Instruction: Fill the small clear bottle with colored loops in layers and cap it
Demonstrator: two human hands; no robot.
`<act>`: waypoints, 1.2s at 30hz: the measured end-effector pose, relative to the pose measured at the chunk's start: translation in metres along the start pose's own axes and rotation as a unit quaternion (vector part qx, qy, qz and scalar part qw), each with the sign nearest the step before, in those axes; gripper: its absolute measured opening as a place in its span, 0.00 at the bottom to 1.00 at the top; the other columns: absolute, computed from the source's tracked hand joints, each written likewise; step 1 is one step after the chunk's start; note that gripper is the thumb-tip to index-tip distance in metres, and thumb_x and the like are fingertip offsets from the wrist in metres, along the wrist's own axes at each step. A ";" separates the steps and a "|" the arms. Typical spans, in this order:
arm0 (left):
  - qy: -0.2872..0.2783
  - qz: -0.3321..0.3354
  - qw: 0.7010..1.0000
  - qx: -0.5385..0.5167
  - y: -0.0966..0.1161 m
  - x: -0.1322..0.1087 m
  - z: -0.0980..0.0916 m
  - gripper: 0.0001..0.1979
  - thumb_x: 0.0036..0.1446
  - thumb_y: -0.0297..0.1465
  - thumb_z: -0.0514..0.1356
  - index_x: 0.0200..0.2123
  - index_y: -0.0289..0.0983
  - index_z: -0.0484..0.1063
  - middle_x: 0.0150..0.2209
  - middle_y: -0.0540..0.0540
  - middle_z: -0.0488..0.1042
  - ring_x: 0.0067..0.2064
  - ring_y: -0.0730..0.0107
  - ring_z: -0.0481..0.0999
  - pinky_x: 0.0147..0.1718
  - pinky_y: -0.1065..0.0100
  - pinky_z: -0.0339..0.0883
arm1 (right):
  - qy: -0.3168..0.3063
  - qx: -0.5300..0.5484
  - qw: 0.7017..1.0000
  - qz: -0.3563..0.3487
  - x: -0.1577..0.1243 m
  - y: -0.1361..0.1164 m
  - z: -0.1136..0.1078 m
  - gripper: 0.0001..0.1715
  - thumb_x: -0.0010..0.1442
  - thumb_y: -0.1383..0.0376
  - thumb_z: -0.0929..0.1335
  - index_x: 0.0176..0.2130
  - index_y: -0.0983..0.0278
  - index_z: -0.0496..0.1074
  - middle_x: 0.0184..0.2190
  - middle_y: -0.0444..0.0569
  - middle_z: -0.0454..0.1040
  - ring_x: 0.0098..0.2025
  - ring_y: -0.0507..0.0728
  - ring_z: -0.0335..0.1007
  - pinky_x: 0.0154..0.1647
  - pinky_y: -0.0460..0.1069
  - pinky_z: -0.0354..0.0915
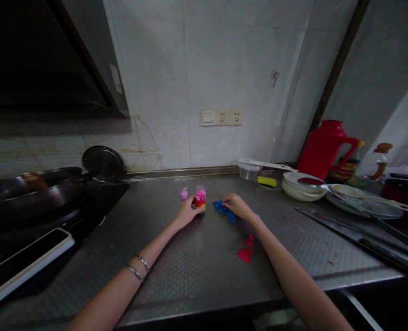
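My left hand (187, 211) is wrapped round a small clear jar (200, 196) that stands upright on the metal counter, filled with pink, red and yellow bits. Beside the jar, to its left, sits a small pink lid (184, 193) with a loop on top. My right hand (237, 205) reaches down to a loose heap of blue pieces (223, 210), its fingers pressed together at the heap's edge; whether a piece is between them is too small to tell. Closer to me lies a cluster of flat red pieces (246, 250).
A wok (34, 191) sits on the stove at left, near a white-edged device (27, 262). At right are stacked bowls (302, 193), a yellow sponge (267, 182), a plastic tub (248, 172), a red thermos (323, 149), plates and a long knife (331, 223).
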State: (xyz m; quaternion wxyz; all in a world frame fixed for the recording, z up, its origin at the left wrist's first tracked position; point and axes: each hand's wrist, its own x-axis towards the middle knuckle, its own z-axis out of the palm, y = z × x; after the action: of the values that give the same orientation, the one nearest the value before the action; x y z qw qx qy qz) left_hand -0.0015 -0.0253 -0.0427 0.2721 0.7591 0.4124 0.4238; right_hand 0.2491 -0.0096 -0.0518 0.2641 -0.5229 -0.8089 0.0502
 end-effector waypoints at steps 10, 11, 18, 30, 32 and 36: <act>0.011 -0.008 1.000 0.006 0.002 -0.001 -0.001 0.24 0.42 0.37 0.65 0.42 0.33 0.66 0.37 0.43 0.72 0.38 0.65 0.72 0.39 0.64 0.66 | 0.010 0.041 0.999 -0.002 -0.003 0.002 -0.002 0.12 0.52 0.63 0.66 0.36 0.65 0.75 0.33 0.50 0.74 0.36 0.55 0.69 0.39 0.47 0.62; 0.011 -0.010 1.000 0.006 0.002 -0.001 -0.001 0.25 0.41 0.38 0.65 0.42 0.33 0.65 0.37 0.43 0.72 0.37 0.65 0.72 0.38 0.64 0.66 | 0.005 0.038 0.999 0.000 -0.003 0.002 -0.002 0.13 0.52 0.62 0.66 0.36 0.65 0.75 0.34 0.51 0.74 0.36 0.55 0.69 0.39 0.47 0.62; 0.005 -0.006 1.000 0.014 0.004 -0.002 -0.001 0.26 0.41 0.40 0.65 0.42 0.32 0.66 0.37 0.42 0.73 0.38 0.63 0.72 0.39 0.63 0.66 | -0.017 0.016 1.000 0.008 -0.003 0.006 -0.002 0.16 0.53 0.60 0.66 0.39 0.64 0.76 0.35 0.52 0.75 0.36 0.56 0.69 0.39 0.48 0.62; 0.013 -0.021 0.998 -0.059 0.005 -0.003 0.002 0.26 0.41 0.35 0.65 0.44 0.33 0.63 0.41 0.41 0.72 0.41 0.65 0.72 0.42 0.63 0.66 | -0.031 0.023 0.999 0.033 -0.002 0.004 0.001 0.12 0.50 0.63 0.67 0.35 0.64 0.76 0.33 0.51 0.76 0.35 0.57 0.70 0.37 0.47 0.63; 0.019 -0.022 0.998 -0.059 0.003 -0.002 0.001 0.26 0.41 0.34 0.65 0.44 0.33 0.63 0.41 0.41 0.71 0.41 0.65 0.72 0.42 0.63 0.66 | -0.035 0.024 0.998 0.036 -0.001 0.001 0.001 0.10 0.51 0.65 0.67 0.34 0.64 0.76 0.31 0.51 0.77 0.34 0.56 0.71 0.35 0.47 0.63; 0.018 -0.022 0.998 -0.062 -0.002 0.000 0.002 0.23 0.42 0.33 0.65 0.41 0.32 0.65 0.40 0.39 0.72 0.41 0.64 0.73 0.42 0.63 0.66 | -0.037 0.012 0.999 0.023 -0.002 -0.001 0.000 0.10 0.52 0.66 0.65 0.32 0.63 0.76 0.30 0.50 0.76 0.32 0.55 0.71 0.35 0.46 0.62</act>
State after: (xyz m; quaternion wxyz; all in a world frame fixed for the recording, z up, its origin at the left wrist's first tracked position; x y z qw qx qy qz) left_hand -0.0011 -0.0246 -0.0454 0.3204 0.7239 0.4065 0.4561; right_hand 0.2488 -0.0122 -0.0527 0.2387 -0.5363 -0.8050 0.0855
